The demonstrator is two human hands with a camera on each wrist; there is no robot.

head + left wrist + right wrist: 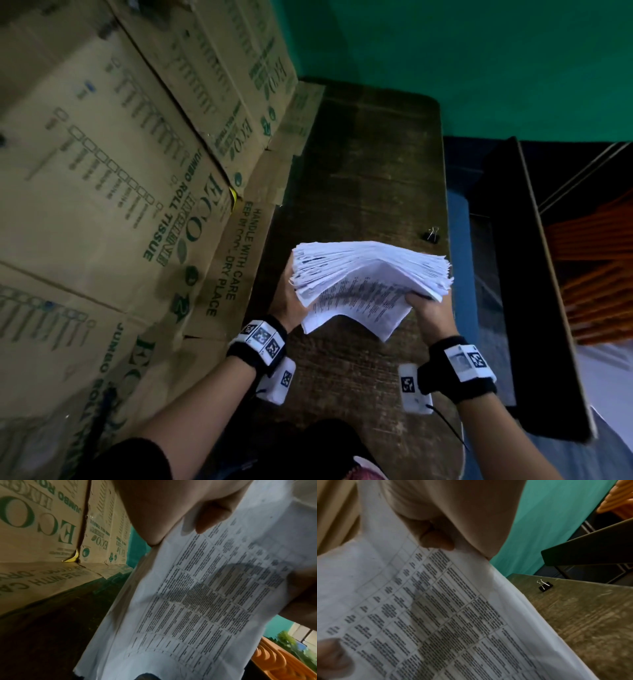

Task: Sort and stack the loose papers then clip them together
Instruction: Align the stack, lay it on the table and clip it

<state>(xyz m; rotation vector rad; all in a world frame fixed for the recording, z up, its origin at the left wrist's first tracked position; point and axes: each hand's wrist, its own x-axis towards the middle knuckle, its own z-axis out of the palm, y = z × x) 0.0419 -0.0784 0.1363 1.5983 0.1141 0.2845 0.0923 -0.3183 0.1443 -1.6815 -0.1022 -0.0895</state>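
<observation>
Both hands held the papers (370,277) up above the dark wooden bench (370,164), clear of its surface. The left hand (291,301) gripped the stack's left end and the right hand (428,311) its right end, so the long axis ran left to right across the person's front. The stack was tilted, its fanned far edges raised toward the green wall (462,61) and the printed front sheet facing back at the person, with the lower corner of that sheet drooping toward the wrists. The edges were uneven, many sheets sticking out at the left end.

In the left wrist view the left thumb (212,516) pressed on the printed table of the front sheet (197,608), with the other fingers hidden behind the stack. In the right wrist view the right thumb (436,539) pressed on the same sheet (436,615) in the same way, and the other fingers were likewise out of sight.

A black clip (432,235) lay on the bench near its right edge, beyond the stack and apart from it; the right wrist view showed it (545,586) resting with its wire arms up. Cardboard boxes (102,171) printed in green stood along the bench's left side.
</observation>
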